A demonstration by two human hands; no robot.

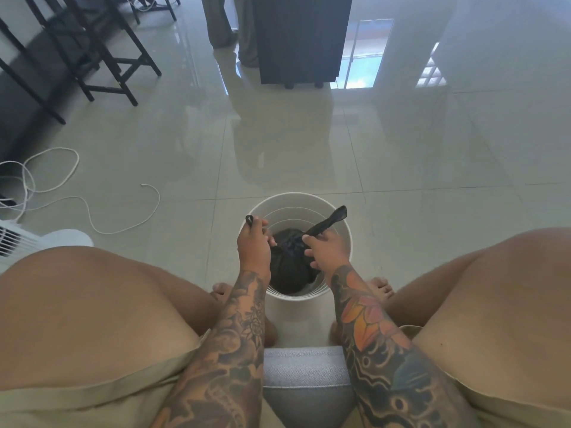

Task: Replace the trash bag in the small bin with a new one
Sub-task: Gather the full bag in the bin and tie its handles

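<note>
A small white round bin (pixel 309 201) stands on the tiled floor between my feet. Inside it sits a black trash bag (pixel 289 267), bunched into a dark bundle. My left hand (pixel 254 245) grips one twisted end of the bag at the bin's left side, and a short black tip pokes out above my fist. My right hand (pixel 327 250) holds the other twisted end, which sticks up and to the right over the bin's inside wall. Both hands are above the bin's opening, with the bag's middle between them.
I sit on a grey cushioned seat (pixel 306 375) with my knees spread on either side. A white cable (pixel 92 217) lies coiled on the floor at left, next to a white fan (pixel 18 239). Black chairs (pixel 102 54) stand far left, a dark cabinet (pixel 302 41) straight ahead, a person's legs (pixel 228 29) beside it.
</note>
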